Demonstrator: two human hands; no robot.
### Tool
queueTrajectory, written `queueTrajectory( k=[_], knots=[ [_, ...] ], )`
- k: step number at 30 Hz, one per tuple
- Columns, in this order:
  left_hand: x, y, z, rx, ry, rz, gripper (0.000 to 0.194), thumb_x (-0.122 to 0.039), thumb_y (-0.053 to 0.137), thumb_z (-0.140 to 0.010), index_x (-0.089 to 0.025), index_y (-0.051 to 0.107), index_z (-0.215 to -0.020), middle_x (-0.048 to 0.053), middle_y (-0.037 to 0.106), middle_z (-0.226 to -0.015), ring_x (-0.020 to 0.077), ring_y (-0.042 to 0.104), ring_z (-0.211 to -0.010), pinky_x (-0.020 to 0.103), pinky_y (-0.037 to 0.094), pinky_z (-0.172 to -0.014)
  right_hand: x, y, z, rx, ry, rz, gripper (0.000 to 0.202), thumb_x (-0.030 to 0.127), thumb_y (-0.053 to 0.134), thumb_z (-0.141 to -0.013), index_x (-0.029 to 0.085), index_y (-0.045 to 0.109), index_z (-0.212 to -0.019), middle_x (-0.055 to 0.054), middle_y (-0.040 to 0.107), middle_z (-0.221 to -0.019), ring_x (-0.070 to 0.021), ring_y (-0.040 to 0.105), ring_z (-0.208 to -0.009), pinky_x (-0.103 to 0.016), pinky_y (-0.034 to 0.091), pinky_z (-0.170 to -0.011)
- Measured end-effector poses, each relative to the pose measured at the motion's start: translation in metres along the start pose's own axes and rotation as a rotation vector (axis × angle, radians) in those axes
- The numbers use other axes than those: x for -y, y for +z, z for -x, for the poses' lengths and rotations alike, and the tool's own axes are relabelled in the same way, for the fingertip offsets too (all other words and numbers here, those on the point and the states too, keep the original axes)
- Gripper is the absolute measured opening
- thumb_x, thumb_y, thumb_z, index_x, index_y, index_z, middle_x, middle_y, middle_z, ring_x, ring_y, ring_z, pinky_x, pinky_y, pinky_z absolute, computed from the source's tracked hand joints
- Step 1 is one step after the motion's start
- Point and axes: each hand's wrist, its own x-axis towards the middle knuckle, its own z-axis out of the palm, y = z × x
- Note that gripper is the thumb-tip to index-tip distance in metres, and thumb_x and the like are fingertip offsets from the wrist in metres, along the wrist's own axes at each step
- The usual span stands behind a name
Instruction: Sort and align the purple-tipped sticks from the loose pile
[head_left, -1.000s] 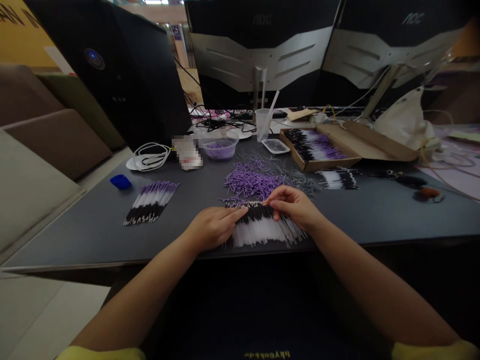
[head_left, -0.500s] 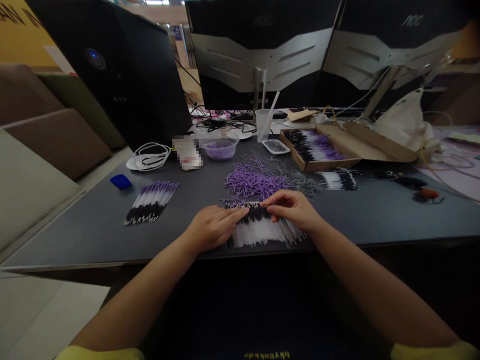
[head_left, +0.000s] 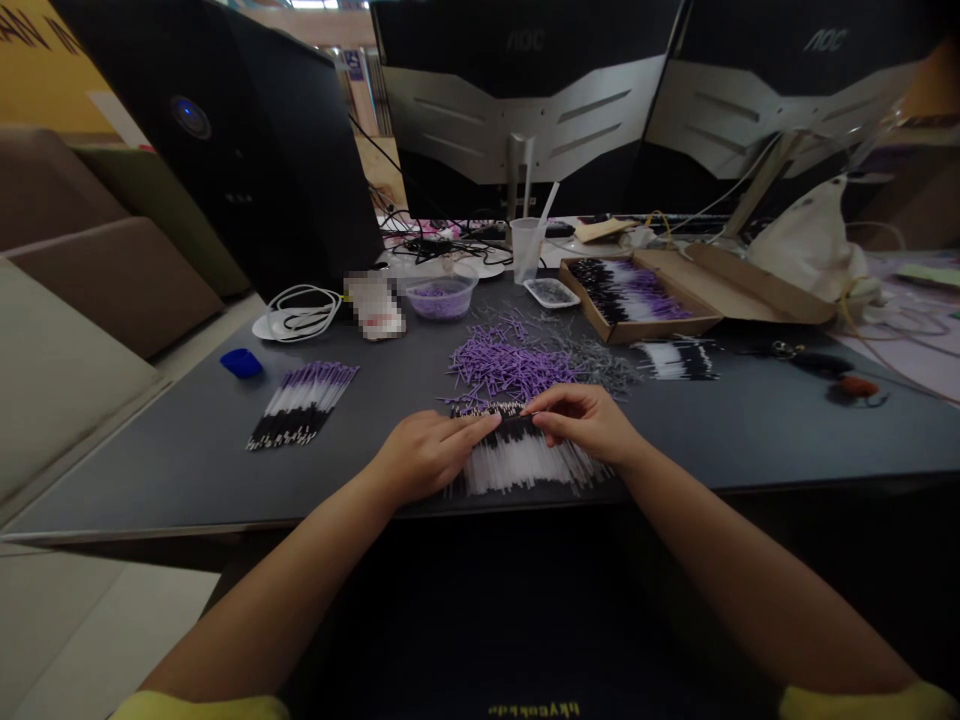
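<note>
A row of thin black-and-clear sticks (head_left: 517,460) with pale tips lies side by side at the desk's front edge. Across its left part rests my left hand (head_left: 427,455), fingers stretched out, the index fingertip on the black ends. My right hand (head_left: 585,425) is over the row's right part, thumb and index finger pinched together near the black ends. What the pinch holds is too small to make out. Just behind both hands spreads a heap of small purple pieces (head_left: 510,362), with a pile of fine grey pieces (head_left: 604,365) at its right.
Purple-ended sticks (head_left: 304,400) lie at left by a blue scoop-like piece (head_left: 241,363). Behind stand a plastic tub (head_left: 441,297), a cup with a straw (head_left: 527,250), a small tray (head_left: 552,293) and an open cardboard box (head_left: 660,330). More sticks (head_left: 679,358) lie right.
Both hands keep almost the same place. My left index fingertip has shifted slightly right, and my right hand has dipped a touch.
</note>
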Motion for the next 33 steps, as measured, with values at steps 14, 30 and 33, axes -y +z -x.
queueTrajectory(
  k=[14, 30, 33],
  knots=[
    [0.0011, 0.0049, -0.0020, -0.095, -0.046, 0.008, 0.015, -0.020, 0.054, -0.088, -0.017, 0.065, -0.097, 0.004, 0.069, -0.078, 0.0134, 0.063, -0.069, 0.025, 0.047, -0.064, -0.0053, -0.0048, -0.0010, -0.207, -0.089, -0.024, 0.015, 0.031, 0.071, -0.076, 0.018, 0.066, -0.081, -0.001, 0.069, -0.070, -0.0069, 0.053, -0.042, -0.021, 0.045, -0.041],
    [0.0017, 0.0014, -0.0062, -0.136, -0.200, 0.205, 0.014, -0.020, 0.054, -0.089, -0.016, 0.065, -0.096, 0.006, 0.069, -0.085, 0.0156, 0.062, -0.079, 0.030, 0.051, -0.074, -0.0037, -0.0020, -0.0003, -0.209, -0.090, -0.037, 0.014, 0.030, 0.072, -0.076, 0.018, 0.066, -0.080, -0.001, 0.070, -0.069, -0.0086, 0.056, -0.042, -0.023, 0.047, -0.043],
    [0.0036, -0.0004, -0.0074, -0.123, -0.296, 0.274, 0.015, -0.022, 0.053, -0.090, -0.016, 0.065, -0.093, 0.006, 0.067, -0.087, 0.0154, 0.061, -0.082, 0.030, 0.051, -0.078, -0.0029, -0.0025, -0.0009, -0.272, -0.084, -0.024, 0.013, 0.029, 0.070, -0.075, 0.018, 0.066, -0.079, -0.001, 0.068, -0.067, -0.0080, 0.054, -0.041, -0.023, 0.045, -0.041]
  ],
)
